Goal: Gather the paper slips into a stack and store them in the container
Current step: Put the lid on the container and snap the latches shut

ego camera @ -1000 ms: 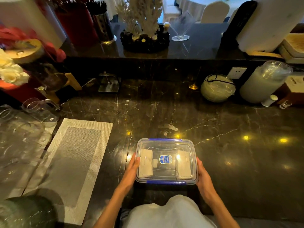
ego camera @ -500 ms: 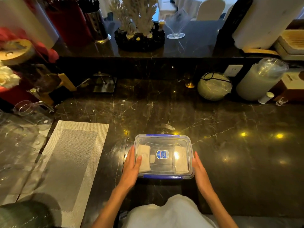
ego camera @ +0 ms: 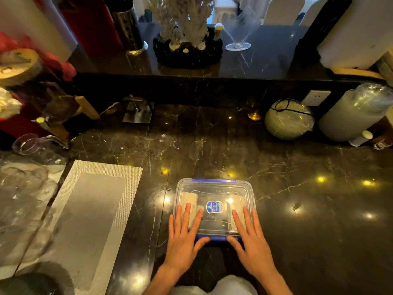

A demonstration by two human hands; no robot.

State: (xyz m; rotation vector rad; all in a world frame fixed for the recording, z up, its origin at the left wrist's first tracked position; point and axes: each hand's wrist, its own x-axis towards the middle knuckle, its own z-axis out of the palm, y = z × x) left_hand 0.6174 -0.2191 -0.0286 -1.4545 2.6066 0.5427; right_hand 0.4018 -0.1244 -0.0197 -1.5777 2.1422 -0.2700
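Both hands, left (ego camera: 183,238) and right (ego camera: 250,241), flat, grip spread, on lidded container (ego camera: 214,188) near counter (ego camera: 297,209) front edge; bare counter right.

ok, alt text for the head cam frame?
Both hands, left hand and right hand, rest flat on the lid of a clear container holding paper slips, on a dark marble counter. A grey placemat lies to its left.

A blue shield-shaped label (ego camera: 214,207) is showing at the centre of the clear lid (ego camera: 214,188) of the container (ego camera: 251,201) on the dark worktop (ego camera: 297,209); its print is too small and blurred to read. No other text is reading legibly anywhere.
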